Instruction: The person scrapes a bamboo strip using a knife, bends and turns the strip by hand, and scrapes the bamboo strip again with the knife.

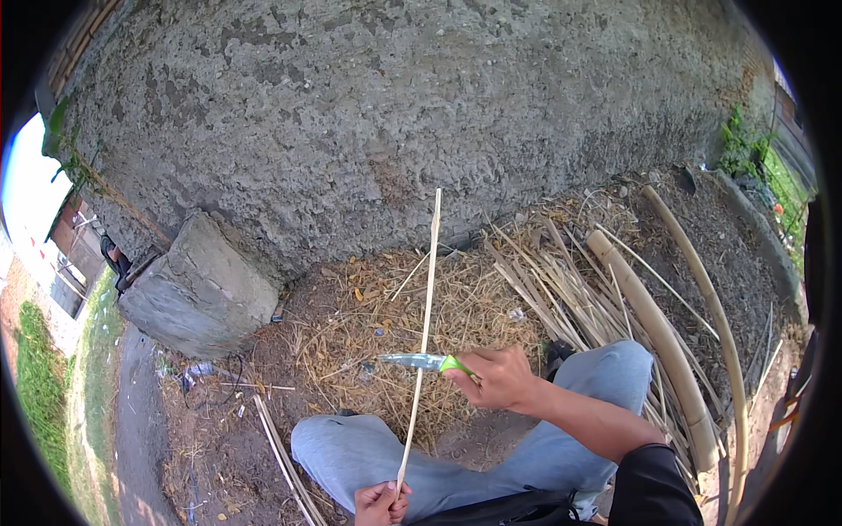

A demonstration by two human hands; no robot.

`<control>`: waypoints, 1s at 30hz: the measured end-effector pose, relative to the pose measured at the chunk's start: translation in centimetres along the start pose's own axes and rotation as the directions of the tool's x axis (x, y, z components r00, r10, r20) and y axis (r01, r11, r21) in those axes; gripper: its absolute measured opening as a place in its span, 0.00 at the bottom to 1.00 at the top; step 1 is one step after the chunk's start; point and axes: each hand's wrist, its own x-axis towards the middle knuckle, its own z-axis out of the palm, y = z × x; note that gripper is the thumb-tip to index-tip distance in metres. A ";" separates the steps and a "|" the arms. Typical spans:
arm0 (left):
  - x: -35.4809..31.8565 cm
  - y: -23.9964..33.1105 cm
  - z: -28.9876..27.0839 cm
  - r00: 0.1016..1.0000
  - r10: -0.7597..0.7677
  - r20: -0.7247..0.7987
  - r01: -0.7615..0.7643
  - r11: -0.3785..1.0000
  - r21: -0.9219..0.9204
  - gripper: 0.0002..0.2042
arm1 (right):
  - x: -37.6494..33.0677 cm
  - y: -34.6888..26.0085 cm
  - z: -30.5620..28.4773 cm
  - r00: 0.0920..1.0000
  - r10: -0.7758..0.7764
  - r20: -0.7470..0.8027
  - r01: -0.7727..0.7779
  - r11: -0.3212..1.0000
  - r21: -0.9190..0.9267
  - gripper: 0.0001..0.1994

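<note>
My right hand is closed round the green handle of a knife. Its blade points left and crosses a long, thin bamboo strip; whether the edge touches the strip I cannot tell. My left hand, low in the view near my lap, grips the bottom end of that strip. From there the strip rises away from me, its far tip in front of the wall. Both my knees, in blue jeans, are bent on either side of the work.
A rough grey wall stands ahead. Shavings cover the ground. Split bamboo strips and thick bamboo poles lie at the right. A concrete block stands at the left, with more strips by my left knee.
</note>
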 end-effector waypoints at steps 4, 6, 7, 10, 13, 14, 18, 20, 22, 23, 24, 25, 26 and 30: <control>-0.3 0.0 0.0 0.999 0.004 0.044 -0.003 1.000 -0.018 0.14 | 3.2 3.7 -1.0 0.970 0.181 -0.161 -0.189 0.981 -0.035 0.14; 0.3 0.0 0.1 1.000 0.000 0.016 0.001 1.000 -0.024 0.14 | 1.8 2.0 -0.1 0.986 0.113 -0.119 -0.113 0.994 0.011 0.14; 0.7 0.1 0.2 1.000 -0.011 -0.018 0.010 1.000 -0.027 0.14 | 0.6 0.8 0.8 0.996 0.049 -0.076 -0.044 0.997 0.067 0.14; 2.3 1.0 0.6 0.997 0.076 0.016 -0.076 0.996 0.036 0.14 | -1.9 -3.5 0.9 0.981 -0.135 0.138 0.122 0.988 0.096 0.12; 3.5 3.8 2.1 0.983 0.111 0.145 -0.117 0.993 0.034 0.15 | -2.5 -4.6 1.4 0.964 -0.209 0.166 0.181 0.969 0.171 0.12; 3.9 4.6 2.8 0.984 0.111 0.137 -0.116 0.993 0.030 0.15 | -2.1 -3.8 1.3 0.974 -0.161 0.161 0.134 0.977 0.167 0.12; 5.4 6.2 5.3 0.981 0.084 0.175 -0.082 0.996 -0.024 0.14 | -1.8 -2.6 1.7 0.988 -0.128 0.087 0.115 0.984 0.138 0.12; 5.7 6.5 5.9 0.978 0.079 0.195 -0.069 0.996 -0.057 0.14 | -2.1 -3.4 1.3 0.986 -0.153 0.074 0.142 0.981 0.135 0.13; 5.7 6.6 6.4 0.972 0.127 0.199 -0.122 0.992 -0.033 0.14 | -1.6 -2.9 1.2 0.986 -0.168 0.016 0.165 0.980 0.107 0.13; 5.5 6.9 6.7 0.974 0.116 0.194 -0.112 0.993 -0.030 0.14 | -1.2 -2.6 1.1 0.982 -0.187 -0.040 0.189 0.978 0.082 0.12; 5.2 7.2 7.0 0.971 0.128 0.201 -0.119 0.991 -0.053 0.15 | -0.7 -2.1 0.8 0.991 -0.136 -0.011 0.136 0.982 0.129 0.13; 5.1 7.4 7.2 0.968 0.140 0.208 -0.127 0.989 -0.076 0.15 | -0.6 -2.2 0.7 0.992 -0.128 -0.007 0.128 0.982 0.136 0.13; 5.3 7.5 7.5 0.964 0.149 0.222 -0.131 0.987 -0.093 0.15 | -0.4 -2.2 0.5 0.992 -0.122 -0.012 0.123 0.986 0.116 0.13; 5.4 7.4 7.1 0.959 0.133 0.251 -0.106 0.987 -0.118 0.16 | -0.7 -2.8 0.4 0.993 -0.113 -0.031 0.115 0.991 0.073 0.12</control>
